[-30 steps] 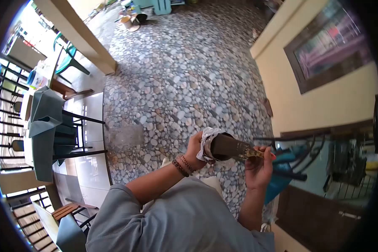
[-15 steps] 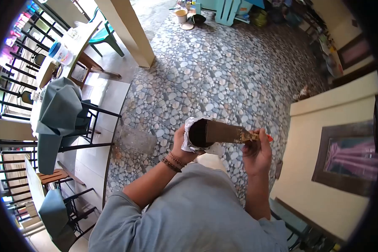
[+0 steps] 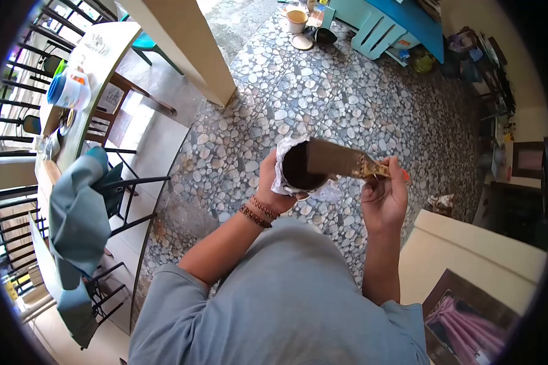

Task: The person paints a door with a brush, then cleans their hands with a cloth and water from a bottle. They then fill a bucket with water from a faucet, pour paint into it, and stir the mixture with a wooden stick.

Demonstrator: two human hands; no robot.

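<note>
My left hand (image 3: 268,181) is wrapped round the side of an open can (image 3: 295,167), whose rim is covered in crumpled silvery-white foil or plastic. The inside of the can looks dark. Pinched in the fingers of my right hand (image 3: 385,198) is a wide paintbrush (image 3: 338,159), gripped by its short worn handle with a red end. Its brown bristles lie across the right side of the can's mouth, pointing left. Beaded bracelets (image 3: 259,213) circle my left wrist.
Pebble-patterned floor (image 3: 249,146) spreads around me. A pillar (image 3: 192,48) rises ahead on the left, beside a long table (image 3: 106,61) and chairs with grey-green cloth (image 3: 79,213). Ahead stand a bucket (image 3: 296,23) and a turquoise cabinet (image 3: 368,27). A low cream wall (image 3: 463,246) is at right.
The view has turned, so the pillar, cabinet and wall sit differently in it. Both hands, the can and the brush appear slightly higher; the brush still lies over the can's mouth.
</note>
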